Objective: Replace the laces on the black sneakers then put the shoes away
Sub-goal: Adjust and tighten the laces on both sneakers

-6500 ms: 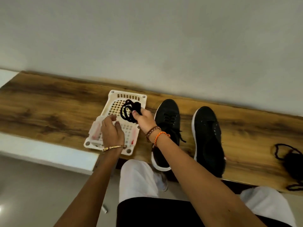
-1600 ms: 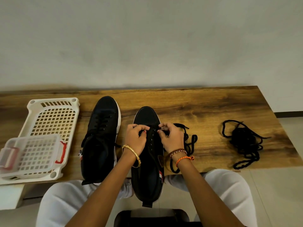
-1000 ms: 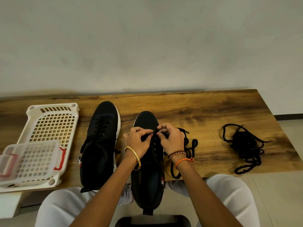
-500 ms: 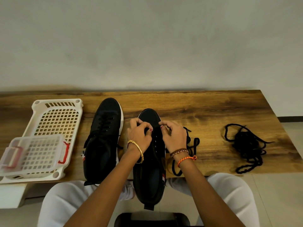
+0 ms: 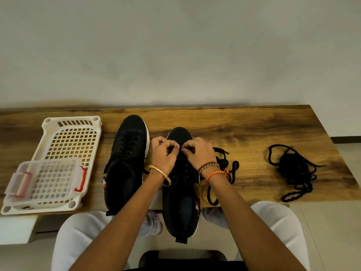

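Fingertips of both hands meet over the front eyelets of the right sneaker (image 5: 181,196), whose long axis runs six to twelve o'clock. Left hand (image 5: 163,156) and right hand (image 5: 199,153) each pinch the new lace (image 5: 224,173), its slack trailing toward three o'clock. Compared with half a second ago, the pinches sit nearer twelve o'clock. Old laces (image 5: 295,171) lie well apart at three o'clock.

Both hands hide the eyelets near the toe of the right sneaker (image 5: 181,194); whatever the curled fingers pinch cannot be told (its heel overhangs the bench's (image 5: 244,133) near edge).
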